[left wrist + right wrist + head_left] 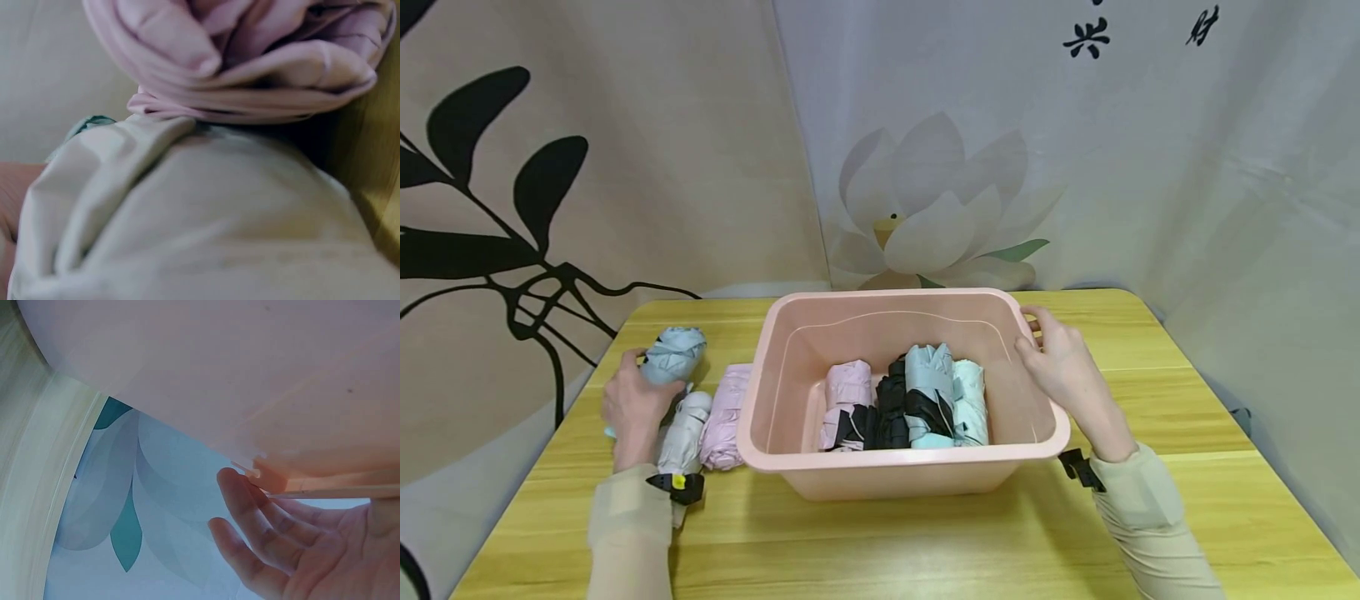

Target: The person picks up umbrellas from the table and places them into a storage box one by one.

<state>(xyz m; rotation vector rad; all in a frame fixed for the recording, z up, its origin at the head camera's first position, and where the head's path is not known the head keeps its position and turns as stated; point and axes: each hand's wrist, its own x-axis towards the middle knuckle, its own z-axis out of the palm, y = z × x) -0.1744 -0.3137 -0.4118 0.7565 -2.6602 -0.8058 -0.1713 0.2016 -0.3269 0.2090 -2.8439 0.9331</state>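
At the table's left side my left hand (pixel 638 404) grips a light blue cloth roll (pixel 676 354), thumb on its near side. Close by its wrist lie a whitish roll (pixel 687 429) and a lilac roll (pixel 727 417); the left wrist view shows the whitish cloth (pixel 237 194) and lilac cloth (pixel 250 81) up close. My right hand (pixel 1060 354) holds the right rim of a pink plastic bin (pixel 904 460), fingers under the lip in the right wrist view. Side by side inside the bin stand a lilac roll (pixel 848 387), a black one (pixel 892 404), a light blue one (pixel 930 375) and a mint one (pixel 970 400).
The bin stands mid-table on a yellow wood-grain table (pixel 925 542). Behind the table hangs a pale curtain (pixel 700 167) printed with a lotus and dark leaves. The lilac roll outside lies right against the bin's left side.
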